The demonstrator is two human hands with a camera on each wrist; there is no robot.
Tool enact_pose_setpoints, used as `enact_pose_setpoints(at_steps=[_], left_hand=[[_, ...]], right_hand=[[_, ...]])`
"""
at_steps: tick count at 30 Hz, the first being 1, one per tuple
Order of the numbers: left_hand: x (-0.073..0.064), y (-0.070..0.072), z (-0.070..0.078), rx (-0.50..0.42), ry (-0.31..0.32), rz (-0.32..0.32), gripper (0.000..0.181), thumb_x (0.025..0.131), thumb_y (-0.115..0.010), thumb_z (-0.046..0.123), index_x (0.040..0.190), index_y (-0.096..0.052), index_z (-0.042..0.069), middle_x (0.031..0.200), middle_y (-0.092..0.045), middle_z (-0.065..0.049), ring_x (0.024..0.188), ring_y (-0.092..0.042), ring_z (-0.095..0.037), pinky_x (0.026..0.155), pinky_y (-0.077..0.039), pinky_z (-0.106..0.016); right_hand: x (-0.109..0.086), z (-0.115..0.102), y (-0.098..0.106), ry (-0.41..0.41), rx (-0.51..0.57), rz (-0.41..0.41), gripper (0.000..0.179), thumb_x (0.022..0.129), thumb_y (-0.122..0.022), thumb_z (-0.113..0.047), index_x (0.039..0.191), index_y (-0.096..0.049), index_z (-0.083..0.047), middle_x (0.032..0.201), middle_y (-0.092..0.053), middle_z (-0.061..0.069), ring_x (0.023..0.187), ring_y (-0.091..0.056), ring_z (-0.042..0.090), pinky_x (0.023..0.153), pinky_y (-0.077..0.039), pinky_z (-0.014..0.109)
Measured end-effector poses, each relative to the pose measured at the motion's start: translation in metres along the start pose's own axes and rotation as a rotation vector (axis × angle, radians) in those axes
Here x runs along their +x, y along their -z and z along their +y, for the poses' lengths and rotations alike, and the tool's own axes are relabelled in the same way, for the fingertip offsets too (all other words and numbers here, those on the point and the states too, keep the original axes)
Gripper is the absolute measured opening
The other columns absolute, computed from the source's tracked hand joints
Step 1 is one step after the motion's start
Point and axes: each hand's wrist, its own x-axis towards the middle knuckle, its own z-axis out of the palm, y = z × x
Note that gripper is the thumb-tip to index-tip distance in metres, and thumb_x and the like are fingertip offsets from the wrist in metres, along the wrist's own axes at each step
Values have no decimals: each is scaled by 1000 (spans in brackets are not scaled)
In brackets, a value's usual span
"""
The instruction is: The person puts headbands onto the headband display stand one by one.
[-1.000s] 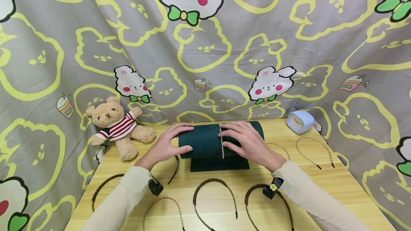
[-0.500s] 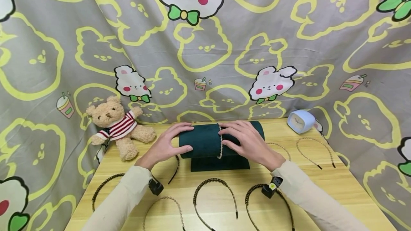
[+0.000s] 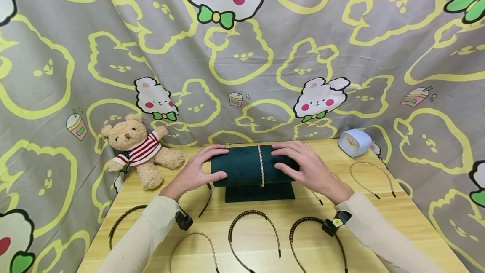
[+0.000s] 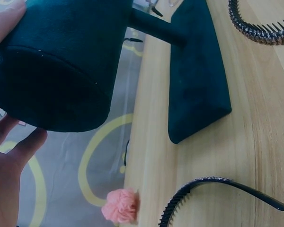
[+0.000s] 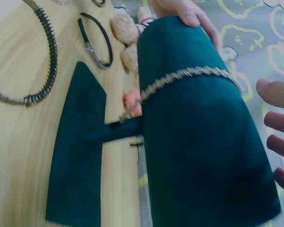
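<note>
A dark green velvet headband stand [image 3: 238, 167], a thick roll on a flat base, stands at the middle of the table. Round the roll, right of its centre, sits a thin, light beaded headband [image 3: 261, 167], its ends reaching down behind the front edge. My left hand [image 3: 193, 175] grips the roll's left end, thumb in front and fingers over the top. My right hand [image 3: 307, 167] hovers at the right part of the roll with loosely bent fingers. In the right wrist view those fingers [image 5: 278, 120] are apart from both roll and headband [image 5: 184, 74].
Dark toothed headbands [image 3: 248, 214] and a light beaded headband [image 3: 195, 235] lie on the near table. Another beaded one [image 3: 373, 165] lies right, below a pale blue clock [image 3: 355, 143]. A teddy bear [image 3: 140, 151] sits back left. A patterned curtain [image 3: 242, 113] hangs behind.
My right hand has let go of the beaded headband and moved right, away from it. The headband now lies straighter on the roll. My left hand has stayed in place.
</note>
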Motion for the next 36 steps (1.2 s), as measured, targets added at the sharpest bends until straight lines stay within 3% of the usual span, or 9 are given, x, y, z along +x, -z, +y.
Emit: enact_pose_setpoints(at_steps=[4,9,16,19,25,32,36], left_hand=[[0,0,1,-2,-7,2,66,95,-87,41,155,-57,45,169,-46,6,159,-40,-25,123,-38,-69],[0,0,1,0,-7,4,67,95,-87,41,155,-57,45,170,-46,3,159,-41,-25,122,-39,-68],[-1,0,-1,-1,2,4,67,95,-87,43,154,-57,46,169,-45,10,159,-41,-24,122,-40,-66],[-1,0,-1,2,-2,4,67,95,-87,43,155,-57,45,169,-45,10,159,-42,-24,122,-41,-66],[-1,-1,0,-2,4,5,66,95,-86,43,155,-57,46,169,-45,9,158,-42,-24,121,-41,-66],[-1,0,1,9,6,5,67,95,-87,45,154,-57,48,169,-46,10,158,-42,-23,122,-41,-66],[-1,0,1,12,-2,5,66,95,-86,46,154,-56,49,169,-45,10,158,-42,-24,122,-40,-67]], right_hand=[[-15,11,18,-54,38,38,39,92,-88,-10,129,-78,-15,142,-72,3,134,-64,27,118,-46,32],[-36,26,40,-164,71,91,41,91,-87,-2,129,-78,-14,139,-74,4,132,-65,22,114,-37,8],[-67,41,61,-400,207,101,35,101,-77,-4,131,-76,-23,137,-72,1,126,-60,-8,102,-47,6],[-83,46,65,-485,286,91,31,105,-72,-6,133,-75,-17,139,-70,-3,128,-60,-7,100,-50,7],[-111,58,62,-574,373,32,29,109,-68,-12,138,-72,-9,137,-72,-6,121,-67,-3,98,-52,9],[-144,63,34,-650,551,-61,31,110,-67,-13,140,-70,-6,141,-73,10,120,-71,6,100,-56,17],[-160,63,16,-663,597,-123,28,109,-68,-12,136,-73,-5,139,-74,12,120,-69,2,100,-55,18]])
